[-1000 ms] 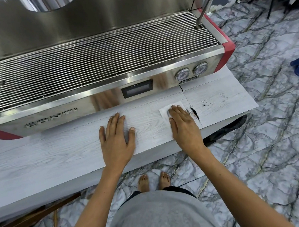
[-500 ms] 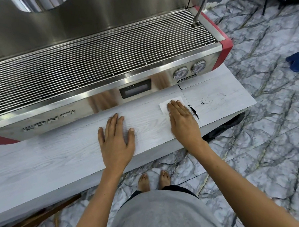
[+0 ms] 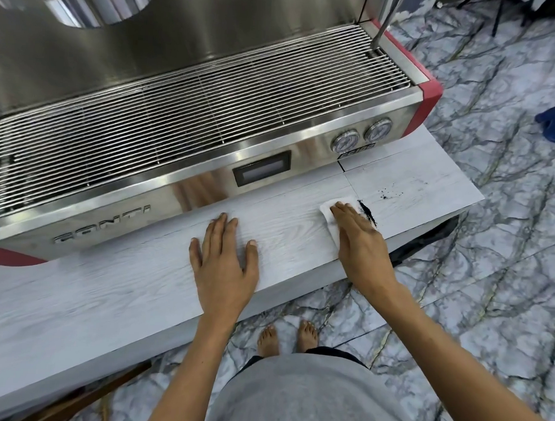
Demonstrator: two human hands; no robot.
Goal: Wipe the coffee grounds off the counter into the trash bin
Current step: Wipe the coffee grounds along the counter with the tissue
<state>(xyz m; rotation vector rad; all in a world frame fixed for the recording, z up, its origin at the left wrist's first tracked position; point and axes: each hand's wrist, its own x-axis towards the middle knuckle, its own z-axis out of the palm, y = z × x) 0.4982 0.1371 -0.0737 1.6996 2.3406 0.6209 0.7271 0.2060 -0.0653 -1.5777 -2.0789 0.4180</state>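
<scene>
Now: flat hand on tissue, grounds just beside it

Flat on the counter (image 3: pixel 114 286), the right hand (image 3: pixel 360 242) presses a white tissue (image 3: pixel 328 211) down with straight fingers; nothing is curled round the tissue, it only lies pinned beneath the palm and fingers. Part of the tissue shows at the hand's left side and past the fingertips. Just right of the fingertips lies a dark streak of grounds (image 3: pixel 366 212), touching or nearly touching the tissue's edge. A few loose specks (image 3: pixel 385 194) sit a little farther right, apart from the streak, on the end section of the counter beyond a seam.

The left hand (image 3: pixel 224 262) rests palm down on the bare counter, fingers straight and slightly spread, holding nothing. It lies well to the left of the tissue.

Behind both hands stands a steel espresso machine (image 3: pixel 194 111) with a wire drip grate, a small dark display and two round gauges (image 3: pixel 360 137) near its right corner, which has red trim. A steam wand (image 3: pixel 384 21) hangs above that corner. Something dark (image 3: pixel 424 242) shows under the counter's right end, below the grounds; what it is cannot be told. Bare feet (image 3: pixel 288 338) stand on a marbled floor (image 3: pixel 489 283).
</scene>
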